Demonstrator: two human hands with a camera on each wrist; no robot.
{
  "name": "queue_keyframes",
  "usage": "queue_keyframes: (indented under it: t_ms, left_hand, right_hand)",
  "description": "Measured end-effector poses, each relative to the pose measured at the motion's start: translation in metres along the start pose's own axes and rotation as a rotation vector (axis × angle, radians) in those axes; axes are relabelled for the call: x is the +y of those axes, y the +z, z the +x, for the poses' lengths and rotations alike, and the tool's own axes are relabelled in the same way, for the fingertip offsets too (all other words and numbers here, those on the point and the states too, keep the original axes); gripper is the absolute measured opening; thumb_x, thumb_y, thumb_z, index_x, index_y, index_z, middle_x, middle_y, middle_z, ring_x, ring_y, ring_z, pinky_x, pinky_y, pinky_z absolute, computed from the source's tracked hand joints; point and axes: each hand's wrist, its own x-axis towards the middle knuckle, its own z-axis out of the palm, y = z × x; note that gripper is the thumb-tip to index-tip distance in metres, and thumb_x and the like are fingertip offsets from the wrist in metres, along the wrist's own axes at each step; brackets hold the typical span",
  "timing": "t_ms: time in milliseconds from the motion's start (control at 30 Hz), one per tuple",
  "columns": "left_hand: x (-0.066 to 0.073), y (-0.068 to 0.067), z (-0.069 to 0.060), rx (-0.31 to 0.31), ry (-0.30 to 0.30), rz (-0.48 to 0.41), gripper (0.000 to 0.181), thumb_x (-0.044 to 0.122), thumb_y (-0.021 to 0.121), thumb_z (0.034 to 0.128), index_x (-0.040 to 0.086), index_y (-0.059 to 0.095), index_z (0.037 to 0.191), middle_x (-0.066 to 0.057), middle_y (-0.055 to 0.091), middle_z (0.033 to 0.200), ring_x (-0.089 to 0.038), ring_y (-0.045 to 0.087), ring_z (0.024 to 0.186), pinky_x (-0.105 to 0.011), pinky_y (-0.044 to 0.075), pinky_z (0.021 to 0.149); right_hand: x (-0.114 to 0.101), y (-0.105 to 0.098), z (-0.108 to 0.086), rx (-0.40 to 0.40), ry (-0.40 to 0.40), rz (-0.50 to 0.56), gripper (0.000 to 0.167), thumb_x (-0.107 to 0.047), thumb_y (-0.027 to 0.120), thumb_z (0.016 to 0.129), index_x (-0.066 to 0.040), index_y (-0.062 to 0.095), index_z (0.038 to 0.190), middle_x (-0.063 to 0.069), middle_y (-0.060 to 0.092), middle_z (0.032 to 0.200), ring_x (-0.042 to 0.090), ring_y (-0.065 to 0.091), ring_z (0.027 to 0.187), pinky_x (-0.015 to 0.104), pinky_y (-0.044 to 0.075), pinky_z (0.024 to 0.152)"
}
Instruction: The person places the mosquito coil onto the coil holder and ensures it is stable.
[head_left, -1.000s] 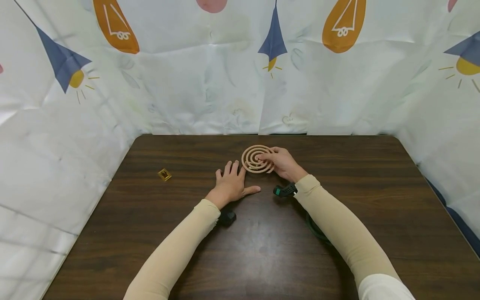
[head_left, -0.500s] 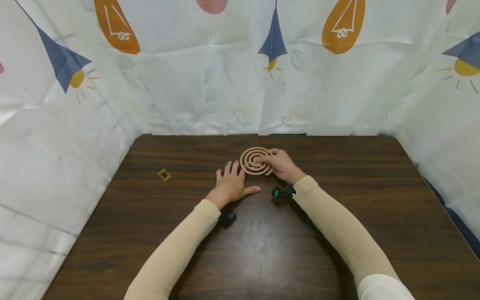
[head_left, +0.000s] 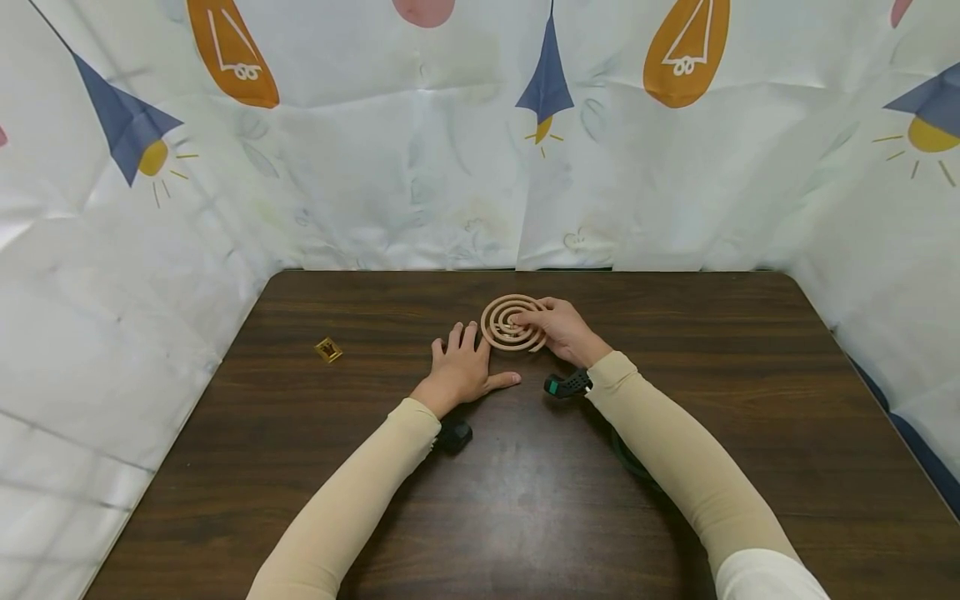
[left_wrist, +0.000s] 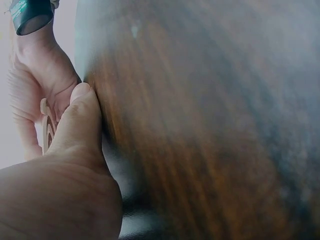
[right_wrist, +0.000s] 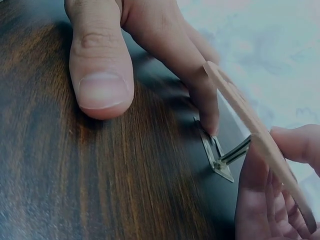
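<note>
A tan mosquito coil (head_left: 495, 322) is tilted above the far middle of the table. My right hand (head_left: 573, 333) pinches it near its centre, thumb on the near face and fingers behind. In the right wrist view a thin metal coil stand (right_wrist: 216, 159) lies on the table, its raised prong reaching the back of the coil (right_wrist: 255, 130). My left hand (head_left: 461, 367) rests palm down with fingers spread, and one fingertip (right_wrist: 209, 122) touches the stand's base. In the left wrist view the left thumb (left_wrist: 77, 120) partly hides the coil (left_wrist: 48, 131).
A small gold diamond-shaped metal plate (head_left: 328, 349) lies on the left of the dark wooden table (head_left: 525, 517). A printed white cloth (head_left: 420, 183) hangs behind the table's far edge. Dark camera mounts (head_left: 453, 436) sit at both wrists, and a green cable runs under the right forearm.
The right hand and coil have shifted slightly towards me and to the left since a second ago, and barely move in the last half second. The left hand stays in place.
</note>
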Motion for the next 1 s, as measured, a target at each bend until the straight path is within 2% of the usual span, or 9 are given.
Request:
queue_keyframes:
  t_ms: [167,567,800,1000]
  left_hand:
    - [0.0008,-0.001,-0.0046,0.035,0.008,0.001,0.1,0.081,0.044,0.0937,0.016,0.023,0.167,-0.017,0.014,0.174,-0.041,0.01,0.162,-0.066,0.021,0.124]
    - [0.0011,-0.0008,-0.0053,0.038,0.006,0.0,0.102,0.083,0.043,0.0926,0.016,0.022,0.167,-0.016,0.014,0.174,-0.04,0.01,0.163,-0.067,0.021,0.124]
    - [-0.0001,0.001,-0.0063,0.049,0.009,-0.004,0.103,0.083,0.043,0.0924,0.016,0.021,0.167,-0.017,0.014,0.174,-0.041,0.01,0.163,-0.067,0.021,0.124]
    - [-0.0005,0.0023,-0.0046,0.053,0.008,-0.009,0.102,0.082,0.045,0.0925,0.016,0.022,0.167,-0.017,0.015,0.174,-0.041,0.011,0.162,-0.068,0.022,0.124]
  right_hand:
    - [-0.0003,-0.0002,0.0007,-0.002,0.007,-0.009,0.049,-0.013,0.076,0.095,0.0,0.05,0.135,0.005,0.07,0.098,0.01,0.074,0.077,0.023,0.061,0.068]
    - [0.0014,-0.0025,0.0023,-0.021,-0.01,-0.043,0.044,-0.014,0.073,0.097,0.0,0.051,0.133,0.004,0.072,0.094,0.011,0.073,0.076,0.024,0.06,0.067]
    - [0.0004,-0.0026,0.0025,-0.019,0.0,-0.034,0.047,-0.013,0.074,0.096,0.0,0.05,0.135,0.005,0.07,0.098,0.011,0.073,0.077,0.024,0.061,0.068]
    - [-0.0002,-0.004,0.0026,-0.025,-0.002,-0.042,0.046,-0.013,0.074,0.096,0.001,0.052,0.134,0.004,0.072,0.091,0.011,0.072,0.075,0.024,0.06,0.066]
